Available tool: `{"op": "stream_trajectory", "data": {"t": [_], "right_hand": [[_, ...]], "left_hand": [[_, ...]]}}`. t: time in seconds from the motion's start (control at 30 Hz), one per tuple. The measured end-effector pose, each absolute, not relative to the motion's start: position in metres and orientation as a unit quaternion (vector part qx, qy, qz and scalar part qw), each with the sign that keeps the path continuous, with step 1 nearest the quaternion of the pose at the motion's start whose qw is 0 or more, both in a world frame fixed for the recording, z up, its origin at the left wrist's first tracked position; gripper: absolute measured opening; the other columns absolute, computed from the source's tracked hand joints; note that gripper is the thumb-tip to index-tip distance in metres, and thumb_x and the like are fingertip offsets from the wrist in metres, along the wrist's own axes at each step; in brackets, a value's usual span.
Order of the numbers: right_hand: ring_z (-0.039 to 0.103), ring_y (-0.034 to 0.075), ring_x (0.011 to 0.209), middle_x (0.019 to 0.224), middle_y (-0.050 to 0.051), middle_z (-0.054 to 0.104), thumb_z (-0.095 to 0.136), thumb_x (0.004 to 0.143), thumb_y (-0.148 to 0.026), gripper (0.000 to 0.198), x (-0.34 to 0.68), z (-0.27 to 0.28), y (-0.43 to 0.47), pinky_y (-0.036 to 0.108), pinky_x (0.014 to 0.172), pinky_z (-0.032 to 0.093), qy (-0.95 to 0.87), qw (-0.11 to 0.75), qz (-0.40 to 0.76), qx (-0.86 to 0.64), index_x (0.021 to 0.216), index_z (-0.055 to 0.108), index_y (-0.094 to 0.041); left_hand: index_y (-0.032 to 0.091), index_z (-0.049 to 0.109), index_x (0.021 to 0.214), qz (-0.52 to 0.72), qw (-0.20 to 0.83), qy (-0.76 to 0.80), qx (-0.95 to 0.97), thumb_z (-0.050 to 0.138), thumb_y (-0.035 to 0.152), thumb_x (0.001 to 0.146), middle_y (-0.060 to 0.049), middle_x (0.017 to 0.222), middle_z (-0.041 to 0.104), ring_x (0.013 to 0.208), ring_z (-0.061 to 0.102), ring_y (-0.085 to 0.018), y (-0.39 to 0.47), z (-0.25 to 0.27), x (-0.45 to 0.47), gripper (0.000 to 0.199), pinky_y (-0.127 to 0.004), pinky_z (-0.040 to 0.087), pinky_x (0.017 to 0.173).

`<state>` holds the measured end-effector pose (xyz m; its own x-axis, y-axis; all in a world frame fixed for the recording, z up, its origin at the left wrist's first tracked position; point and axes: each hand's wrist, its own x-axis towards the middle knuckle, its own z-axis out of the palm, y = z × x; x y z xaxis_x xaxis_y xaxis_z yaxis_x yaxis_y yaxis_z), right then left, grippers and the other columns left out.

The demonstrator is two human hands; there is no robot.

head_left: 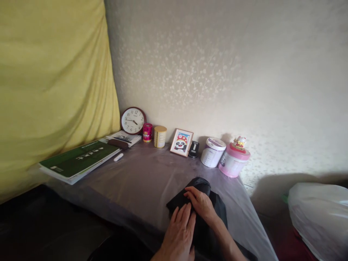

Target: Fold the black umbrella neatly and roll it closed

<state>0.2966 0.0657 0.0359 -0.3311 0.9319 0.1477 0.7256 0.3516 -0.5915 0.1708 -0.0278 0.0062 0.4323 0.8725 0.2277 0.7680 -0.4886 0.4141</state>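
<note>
- Both hands are upon the black cloth; the left hand [179,226] lies with its fingers nearly straight and close together, and the right hand [203,206] bends over just beside it. I cannot tell whether either one grips a fold.
- Black cloth [201,184] is bunched beneath them, at the near part of the table [146,188].
- To the right, beyond the table edge, stands a white plastic bag [319,214].
- On the left side lie a green book [87,155] and a small white oval object [118,157].
- Farther, a pink-lidded tub [234,161] carries a figurine [239,142]; a white tub [213,153] is just beside.
- Leftward stand a framed panda picture [181,142], a yellowish tin [160,137] and a pink can [147,132].
- A round clock [133,120] leans in the far corner.
</note>
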Motion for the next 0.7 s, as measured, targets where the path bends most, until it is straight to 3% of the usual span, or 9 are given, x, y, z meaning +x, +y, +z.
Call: {"op": "stream_trajectory", "data": {"t": [0.07, 0.13, 0.27, 0.43, 0.7], "right_hand": [[0.066, 0.016, 0.086, 0.087, 0.001, 0.072, 0.038, 0.088, -0.027, 0.028, 0.297, 0.035, 0.064, 0.026, 0.077, 0.047, -0.801, 0.235, 0.194, -0.515, 0.102, 0.062, -0.025], [0.065, 0.016, 0.083, 0.086, 0.002, 0.071, 0.039, 0.088, -0.027, 0.028, 0.297, 0.036, 0.061, 0.026, 0.077, 0.048, -0.818, 0.235, 0.167, -0.498, 0.102, 0.063, -0.025], [0.064, 0.014, 0.082, 0.089, 0.002, 0.069, 0.042, 0.090, -0.029, 0.027, 0.305, 0.038, 0.052, 0.025, 0.078, 0.050, -0.850, 0.263, 0.153, -0.430, 0.100, 0.066, -0.026], [0.057, 0.018, 0.105, 0.099, 0.004, 0.069, 0.042, 0.092, -0.028, 0.026, 0.326, 0.025, 0.054, 0.032, 0.092, 0.046, -0.872, 0.303, 0.112, -0.368, 0.103, 0.065, -0.022], [0.052, 0.023, 0.114, 0.111, 0.005, 0.066, 0.037, 0.093, -0.031, 0.032, 0.346, 0.003, 0.107, 0.050, 0.103, 0.033, -0.856, 0.303, 0.042, -0.416, 0.106, 0.064, -0.023]], "left_hand": [[0.015, 0.016, 0.141, 0.196, 0.130, 0.485, 0.842, 0.061, 0.028, 0.060, -0.015, 0.148, 0.019, 0.135, 0.020, -0.031, -0.023, -0.011, 0.175, 0.093, -0.049, 0.022, 0.110], [0.015, 0.012, 0.141, 0.183, 0.138, 0.497, 0.837, 0.062, 0.026, 0.057, -0.016, 0.149, 0.016, 0.136, 0.017, -0.033, -0.019, -0.022, 0.178, 0.099, -0.051, 0.023, 0.109], [0.012, 0.010, 0.141, 0.177, 0.144, 0.511, 0.829, 0.057, 0.022, 0.056, -0.015, 0.150, 0.014, 0.135, 0.018, -0.032, -0.018, -0.027, 0.181, 0.098, -0.050, 0.024, 0.109], [0.011, 0.005, 0.142, 0.191, 0.160, 0.526, 0.814, 0.050, 0.016, 0.057, -0.012, 0.151, 0.011, 0.136, 0.016, -0.029, -0.020, -0.024, 0.180, 0.096, -0.045, 0.024, 0.110], [0.011, 0.007, 0.141, 0.154, 0.168, 0.542, 0.809, 0.043, 0.007, 0.063, -0.015, 0.149, 0.011, 0.136, 0.017, -0.028, -0.018, -0.022, 0.181, 0.087, -0.043, 0.027, 0.108]]}}
